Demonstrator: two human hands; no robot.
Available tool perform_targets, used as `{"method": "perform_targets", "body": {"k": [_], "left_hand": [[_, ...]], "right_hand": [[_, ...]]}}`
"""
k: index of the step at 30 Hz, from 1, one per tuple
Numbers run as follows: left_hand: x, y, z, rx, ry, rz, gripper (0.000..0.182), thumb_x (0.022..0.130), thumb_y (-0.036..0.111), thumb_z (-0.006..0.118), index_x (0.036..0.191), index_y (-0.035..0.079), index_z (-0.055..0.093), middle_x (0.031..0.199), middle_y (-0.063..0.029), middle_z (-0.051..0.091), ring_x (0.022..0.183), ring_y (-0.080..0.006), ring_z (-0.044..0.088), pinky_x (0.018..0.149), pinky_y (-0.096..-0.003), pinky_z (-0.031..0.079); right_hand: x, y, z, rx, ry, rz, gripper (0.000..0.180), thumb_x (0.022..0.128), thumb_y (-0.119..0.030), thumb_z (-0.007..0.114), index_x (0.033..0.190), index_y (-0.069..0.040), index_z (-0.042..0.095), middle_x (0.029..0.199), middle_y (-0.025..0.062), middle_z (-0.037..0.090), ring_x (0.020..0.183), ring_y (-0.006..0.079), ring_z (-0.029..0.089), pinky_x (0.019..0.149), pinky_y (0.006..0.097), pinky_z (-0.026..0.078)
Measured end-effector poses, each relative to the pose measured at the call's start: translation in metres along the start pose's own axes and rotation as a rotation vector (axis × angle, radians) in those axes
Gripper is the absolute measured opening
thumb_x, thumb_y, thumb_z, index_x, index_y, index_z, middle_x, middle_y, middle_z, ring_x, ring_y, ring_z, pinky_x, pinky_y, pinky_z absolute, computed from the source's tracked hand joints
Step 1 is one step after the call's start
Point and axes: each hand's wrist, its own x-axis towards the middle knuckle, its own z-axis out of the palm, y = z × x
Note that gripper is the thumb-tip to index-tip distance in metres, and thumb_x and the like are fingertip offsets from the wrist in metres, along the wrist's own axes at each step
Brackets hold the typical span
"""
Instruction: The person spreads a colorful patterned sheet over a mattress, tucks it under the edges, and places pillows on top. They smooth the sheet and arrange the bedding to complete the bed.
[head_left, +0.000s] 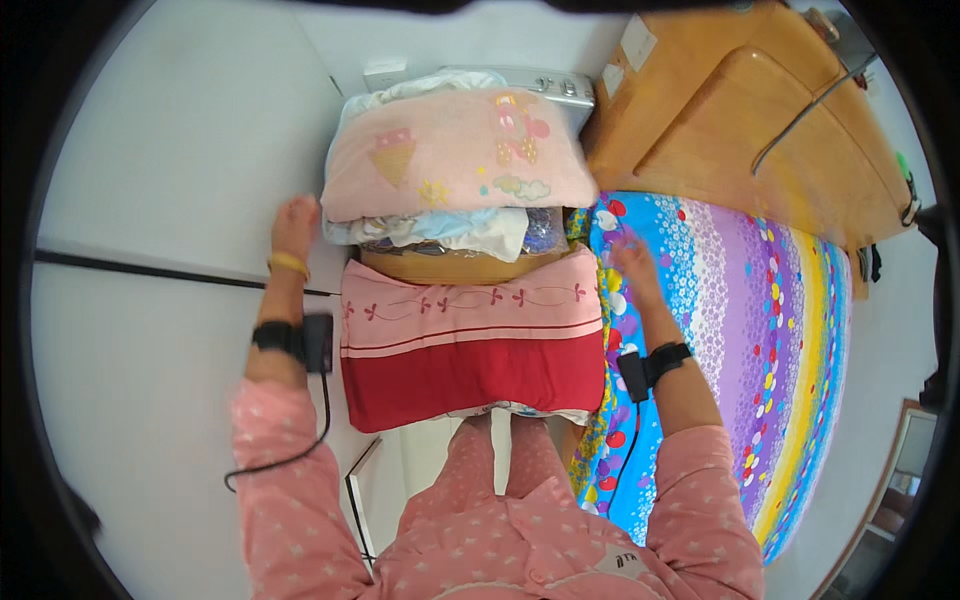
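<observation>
In front of me lies a pink pillow (442, 154) with printed cartoon figures, on a pile of folded light-coloured cloth (457, 229). Nearer my legs is a red and pink pillow (480, 360) with a band of small flower motifs. My left hand (294, 229) hovers beside the pink pillow's left edge, against the white cabinet; its fingers look curled and their tips are hidden. To the right of the pillows, my right hand (636, 266) is over the edge of the striped bedding, blurred, fingers apart and holding nothing visible.
Striped, multicoloured bedding (712, 337) covers a bed on the right, below a wooden headboard (720, 112). A silver metal case (577, 97) stands behind the pile. White cabinet doors (172, 165) line the left. Cables run from the straps on both my forearms.
</observation>
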Motion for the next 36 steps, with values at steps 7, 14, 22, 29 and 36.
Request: {"method": "perform_targets", "body": {"k": [7,14,22,29,36], "left_hand": [[-0.128,-0.240,-0.004,0.826,-0.074,-0.163,0.048,0.076,0.023,0.066,0.115,-0.002,0.052,0.109,-0.0215,0.058,0.098,-0.0323,0.057,0.085,-0.0383,0.045],[-0.171,-0.286,0.024,0.660,0.098,-0.315,0.088,0.065,0.032,0.077,0.133,0.000,0.030,0.134,-0.0211,0.038,0.123,-0.0338,0.039,0.102,-0.0373,0.033],[-0.144,-0.292,0.014,0.380,-0.149,-0.375,0.070,0.063,0.034,0.078,0.118,-0.001,0.052,0.111,-0.0164,0.059,0.101,-0.0271,0.057,0.088,-0.0329,0.044],[-0.146,-0.278,0.004,0.364,-0.099,-0.383,0.042,0.071,0.022,0.073,0.103,0.000,0.057,0.091,-0.0074,0.061,0.084,-0.0221,0.056,0.075,-0.0340,0.047],[-0.155,-0.224,0.000,0.131,-0.074,-0.668,0.040,0.070,0.005,0.056,0.109,0.001,0.055,0.090,-0.0057,0.061,0.077,-0.0179,0.057,0.072,-0.0294,0.048]], "right_hand": [[-0.064,0.174,-0.039,-0.662,-0.313,0.432,0.075,0.071,-0.051,0.067,0.120,0.002,0.048,0.110,0.0242,0.058,0.107,0.0340,0.055,0.087,0.0379,0.044],[-0.097,0.159,-0.015,-0.491,-0.097,0.452,0.085,0.068,-0.055,0.070,0.121,0.008,0.045,0.112,0.0210,0.057,0.104,0.0296,0.056,0.088,0.0351,0.044],[-0.100,0.109,0.010,-0.208,-0.361,0.277,0.080,0.068,-0.048,0.073,0.122,0.006,0.045,0.116,0.0183,0.055,0.106,0.0277,0.054,0.091,0.0354,0.042],[-0.109,0.120,0.023,-0.705,0.004,-0.145,0.081,0.064,-0.051,0.073,0.115,0.008,0.047,0.116,0.0269,0.050,0.105,0.0388,0.050,0.089,0.0424,0.041],[-0.105,0.108,0.043,-0.480,-0.026,-0.042,0.060,0.075,-0.052,0.064,0.086,0.006,0.054,0.075,0.0243,0.055,0.070,0.0376,0.053,0.066,0.0422,0.044]]}}
